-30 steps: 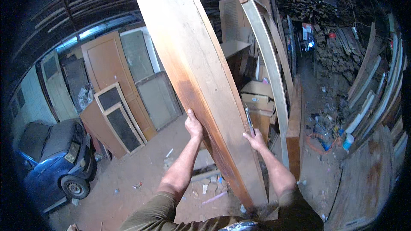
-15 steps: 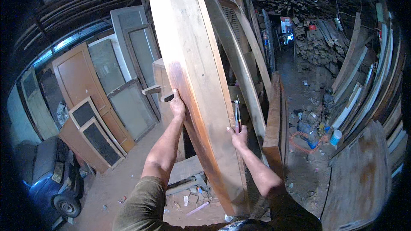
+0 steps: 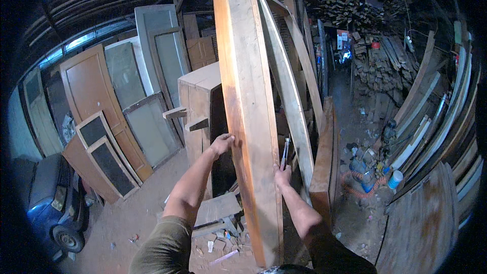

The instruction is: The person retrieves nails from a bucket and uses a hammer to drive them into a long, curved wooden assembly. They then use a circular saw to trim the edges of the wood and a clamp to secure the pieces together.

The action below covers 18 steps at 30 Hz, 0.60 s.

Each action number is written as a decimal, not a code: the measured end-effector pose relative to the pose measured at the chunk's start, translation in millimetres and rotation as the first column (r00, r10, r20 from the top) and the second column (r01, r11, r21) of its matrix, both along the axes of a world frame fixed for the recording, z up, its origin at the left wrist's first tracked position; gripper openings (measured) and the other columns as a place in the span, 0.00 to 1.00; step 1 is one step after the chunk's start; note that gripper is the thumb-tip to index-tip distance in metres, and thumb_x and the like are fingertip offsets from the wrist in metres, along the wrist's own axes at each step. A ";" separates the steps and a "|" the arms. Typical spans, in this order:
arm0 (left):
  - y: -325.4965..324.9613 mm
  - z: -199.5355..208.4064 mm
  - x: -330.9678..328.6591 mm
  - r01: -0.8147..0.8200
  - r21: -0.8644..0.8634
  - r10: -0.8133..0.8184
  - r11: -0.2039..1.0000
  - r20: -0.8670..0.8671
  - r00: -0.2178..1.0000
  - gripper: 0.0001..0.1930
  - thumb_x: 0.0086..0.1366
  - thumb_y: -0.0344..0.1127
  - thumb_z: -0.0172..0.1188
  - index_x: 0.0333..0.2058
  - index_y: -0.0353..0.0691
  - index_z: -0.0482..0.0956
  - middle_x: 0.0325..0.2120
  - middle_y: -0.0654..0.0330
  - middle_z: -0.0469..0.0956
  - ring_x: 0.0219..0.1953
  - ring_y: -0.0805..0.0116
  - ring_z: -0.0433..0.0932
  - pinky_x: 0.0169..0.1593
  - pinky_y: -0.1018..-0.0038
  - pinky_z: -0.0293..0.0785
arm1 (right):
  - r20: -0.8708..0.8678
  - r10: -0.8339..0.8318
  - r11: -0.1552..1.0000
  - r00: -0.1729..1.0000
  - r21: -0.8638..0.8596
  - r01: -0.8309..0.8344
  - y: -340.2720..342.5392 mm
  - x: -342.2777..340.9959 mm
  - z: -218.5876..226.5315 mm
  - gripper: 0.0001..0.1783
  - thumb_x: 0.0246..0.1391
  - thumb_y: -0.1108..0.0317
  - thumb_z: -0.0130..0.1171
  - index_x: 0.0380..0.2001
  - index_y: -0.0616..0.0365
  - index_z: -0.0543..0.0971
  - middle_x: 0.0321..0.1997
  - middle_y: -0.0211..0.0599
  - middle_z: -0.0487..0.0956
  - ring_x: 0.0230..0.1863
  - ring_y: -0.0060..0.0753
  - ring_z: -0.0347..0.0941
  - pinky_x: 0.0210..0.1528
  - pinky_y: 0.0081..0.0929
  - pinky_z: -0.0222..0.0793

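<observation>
A long, tall wooden panel (image 3: 253, 104) stands in front of me, leaning at a slant. Its broad face is pale, raw wood, and its left side edge is orange-brown with a dark stain. My left hand (image 3: 222, 144) is closed on that left edge, thumb against the wood. At the right edge, my right hand (image 3: 282, 175) is closed round the handles of a pair of pincers (image 3: 286, 151), their metal head pointing up. The same hand also rests against the panel's edge. The panel hides some of the fingers of both hands.
A wooden cabinet (image 3: 190, 91) with two protruding pieces stands behind the panel. Doors and framed panels (image 3: 104, 106) lean at left, near a blue car (image 3: 53, 208). Boards (image 3: 299, 122) stand close on my right; an orange coiled hose (image 3: 357, 193) lies on the floor.
The panel has shifted right and stands more upright in view, uncovering more of the cabinet. Both hands sit lower and further right in view, still on its edges; the pincers stay in my right hand.
</observation>
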<state>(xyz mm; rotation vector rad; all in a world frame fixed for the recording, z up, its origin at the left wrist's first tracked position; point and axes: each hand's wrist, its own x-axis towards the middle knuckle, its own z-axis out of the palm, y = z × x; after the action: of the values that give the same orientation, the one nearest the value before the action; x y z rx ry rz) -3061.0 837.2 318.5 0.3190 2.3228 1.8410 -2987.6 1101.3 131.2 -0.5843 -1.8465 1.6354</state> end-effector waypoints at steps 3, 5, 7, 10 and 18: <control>0.0 -25.5 22.8 0.038 0.140 -0.032 0.989 -0.048 0.998 0.11 0.72 0.42 0.56 0.36 0.41 0.78 0.25 0.65 0.77 0.21 0.75 0.68 0.28 0.72 0.70 | 0.002 -0.054 0.999 0.999 0.009 0.054 28.8 -32.0 -8.5 0.27 0.51 0.53 0.71 0.39 0.64 0.73 0.39 0.46 0.77 0.41 0.45 0.74 0.48 0.42 0.69; -74.2 -82.1 44.6 0.004 -0.191 -0.013 0.982 -0.046 0.999 0.20 0.73 0.47 0.54 0.23 0.44 0.74 0.16 0.63 0.73 0.18 0.72 0.67 0.30 0.70 0.73 | 0.023 0.036 0.999 0.999 -0.026 -0.036 5.5 -22.6 0.4 0.28 0.51 0.51 0.70 0.39 0.65 0.73 0.37 0.45 0.77 0.41 0.44 0.74 0.48 0.41 0.69; -95.0 -133.5 108.6 -0.272 0.087 0.242 0.958 0.260 0.935 0.25 0.73 0.49 0.52 0.16 0.44 0.71 0.12 0.63 0.69 0.15 0.70 0.66 0.31 0.67 0.75 | 0.164 0.090 0.996 0.982 0.001 -0.092 -6.5 14.8 12.8 0.28 0.51 0.50 0.70 0.40 0.65 0.73 0.37 0.45 0.77 0.40 0.43 0.74 0.48 0.40 0.69; -171.2 -246.2 157.4 -0.452 0.010 0.441 0.892 0.201 0.875 0.17 0.71 0.40 0.55 0.37 0.28 0.81 0.25 0.54 0.80 0.25 0.67 0.79 0.34 0.68 0.80 | 0.126 0.125 0.991 0.984 0.041 -0.131 -2.1 15.0 21.6 0.30 0.51 0.48 0.70 0.41 0.66 0.73 0.37 0.44 0.77 0.41 0.42 0.74 0.48 0.39 0.69; -251.9 -394.8 435.8 -0.628 -0.172 0.605 0.759 0.542 0.583 0.19 0.67 0.34 0.60 0.54 0.35 0.72 0.42 0.52 0.76 0.36 0.63 0.80 0.39 0.67 0.81 | 0.027 -0.013 0.988 1.000 0.154 0.008 28.8 6.0 -27.2 0.25 0.54 0.53 0.69 0.41 0.65 0.73 0.31 0.37 0.75 0.36 0.39 0.73 0.45 0.40 0.71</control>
<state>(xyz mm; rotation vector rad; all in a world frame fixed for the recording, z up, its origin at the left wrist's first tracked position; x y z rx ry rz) -2625.2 585.2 -76.4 -1.0603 2.0615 1.8535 -2981.6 1130.1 104.0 -0.5510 -1.9657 1.4680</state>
